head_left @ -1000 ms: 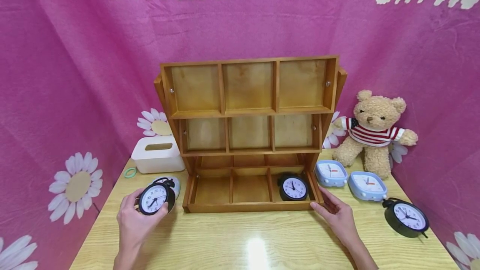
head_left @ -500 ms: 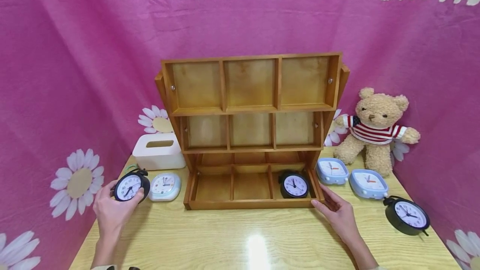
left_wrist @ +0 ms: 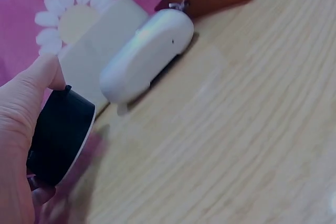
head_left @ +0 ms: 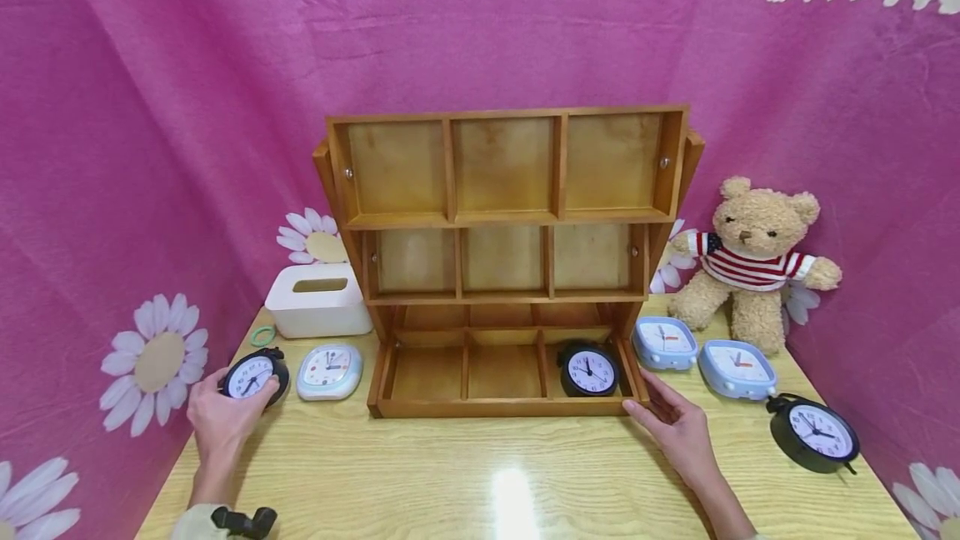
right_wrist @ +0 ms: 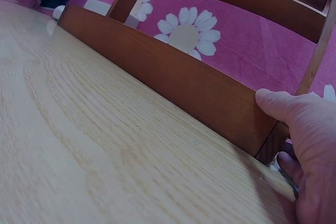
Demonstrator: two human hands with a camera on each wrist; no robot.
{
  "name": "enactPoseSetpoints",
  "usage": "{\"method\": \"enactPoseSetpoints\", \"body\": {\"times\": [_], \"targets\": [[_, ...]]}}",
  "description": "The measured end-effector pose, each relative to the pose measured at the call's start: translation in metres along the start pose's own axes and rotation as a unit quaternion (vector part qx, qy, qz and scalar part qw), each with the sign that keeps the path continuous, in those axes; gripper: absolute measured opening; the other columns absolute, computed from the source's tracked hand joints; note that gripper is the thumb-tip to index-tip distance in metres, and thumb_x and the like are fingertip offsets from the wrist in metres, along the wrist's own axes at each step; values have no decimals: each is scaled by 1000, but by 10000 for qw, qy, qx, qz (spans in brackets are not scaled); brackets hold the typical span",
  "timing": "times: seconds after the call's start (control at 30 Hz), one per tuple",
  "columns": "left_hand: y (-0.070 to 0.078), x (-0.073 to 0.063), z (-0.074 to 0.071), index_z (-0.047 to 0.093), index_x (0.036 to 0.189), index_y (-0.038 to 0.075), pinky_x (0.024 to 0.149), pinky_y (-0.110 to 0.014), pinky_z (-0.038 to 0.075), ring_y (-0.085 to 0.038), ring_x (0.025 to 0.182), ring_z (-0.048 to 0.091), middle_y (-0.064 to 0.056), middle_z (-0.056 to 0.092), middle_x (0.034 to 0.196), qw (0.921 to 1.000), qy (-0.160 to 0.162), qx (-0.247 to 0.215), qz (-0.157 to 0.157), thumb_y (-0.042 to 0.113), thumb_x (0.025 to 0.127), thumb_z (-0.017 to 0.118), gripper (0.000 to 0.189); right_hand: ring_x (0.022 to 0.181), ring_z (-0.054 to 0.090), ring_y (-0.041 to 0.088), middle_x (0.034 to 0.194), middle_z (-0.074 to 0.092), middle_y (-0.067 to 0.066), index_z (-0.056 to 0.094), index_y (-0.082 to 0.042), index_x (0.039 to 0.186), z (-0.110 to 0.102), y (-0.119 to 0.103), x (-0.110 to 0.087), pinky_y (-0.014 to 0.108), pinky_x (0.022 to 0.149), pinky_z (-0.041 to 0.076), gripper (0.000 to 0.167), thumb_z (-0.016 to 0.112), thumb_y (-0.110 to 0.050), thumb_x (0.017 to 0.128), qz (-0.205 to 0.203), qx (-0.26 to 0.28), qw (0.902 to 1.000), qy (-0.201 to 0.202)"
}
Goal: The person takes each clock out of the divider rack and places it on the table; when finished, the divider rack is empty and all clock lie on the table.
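At the left of the table, my left hand holds a round black alarm clock between thumb and fingers, its white dial facing up toward me. The left wrist view shows the side of this black clock close over the tabletop. Just right of it lies a white and pale blue clock. My right hand grips the front right corner of the wooden three-tier shelf, thumb on the front board and fingers at the side. Another black alarm clock sits in the bottom right compartment.
Two blue clocks and a black alarm clock lie right of the shelf. Behind them a teddy bear leans on the pink cloth. A white tissue box and a green ring are at the back left.
My left hand has carried the black alarm clock left, past the white and pale blue clock, and lowered it toward the table. My right hand stays on the shelf corner.
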State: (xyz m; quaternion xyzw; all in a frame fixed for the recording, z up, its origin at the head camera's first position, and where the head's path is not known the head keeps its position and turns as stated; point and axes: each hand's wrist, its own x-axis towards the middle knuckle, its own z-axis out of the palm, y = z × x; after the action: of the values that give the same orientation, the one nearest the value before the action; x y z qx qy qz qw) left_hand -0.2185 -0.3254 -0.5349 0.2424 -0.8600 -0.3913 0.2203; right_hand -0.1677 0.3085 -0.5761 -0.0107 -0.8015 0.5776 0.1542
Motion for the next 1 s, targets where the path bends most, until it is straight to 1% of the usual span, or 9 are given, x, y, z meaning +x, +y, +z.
{"method": "enactPoseSetpoints", "body": {"times": [0.13,0.37,0.57,0.73,1.0], "targets": [[-5,4,3,52,145,-5,100,-63,42,-53,130,44,-33,47,139,9995,-183,135,-206,33,75,89,88,114,60,-11,145,58,27,58,2,146,0,0,0,9,94,51,59,80,-9,93,-2,35,10000,-9],[-4,9,5,50,145,-7,102,-67,41,-56,131,42,-36,44,141,9985,-400,372,-49,35,75,88,90,115,60,-11,145,58,27,58,2,146,0,0,0,10,94,51,58,80,-9,93,-24,71,10000,20],[-2,6,6,47,147,-9,104,-65,40,-55,132,40,-37,43,142,9983,-473,336,-88,31,77,87,90,118,56,-12,146,57,25,58,2,146,-1,2,0,9,94,50,58,80,-11,93,-15,37,10000,-13],[0,5,6,45,147,-11,107,-67,37,-57,132,40,-40,46,139,9985,-479,254,-22,29,78,85,89,117,57,-12,146,58,25,58,2,146,-1,3,0,9,94,51,59,81,-11,93,0,54,10000,-8],[-1,0,8,45,148,-12,112,-66,33,-56,133,44,-39,50,143,9996,-270,-40,63,30,79,86,90,115,59,-11,144,59,24,58,0,146,0,3,1,9,92,52,59,81,-13,93,57,52,10000,-16]]}}
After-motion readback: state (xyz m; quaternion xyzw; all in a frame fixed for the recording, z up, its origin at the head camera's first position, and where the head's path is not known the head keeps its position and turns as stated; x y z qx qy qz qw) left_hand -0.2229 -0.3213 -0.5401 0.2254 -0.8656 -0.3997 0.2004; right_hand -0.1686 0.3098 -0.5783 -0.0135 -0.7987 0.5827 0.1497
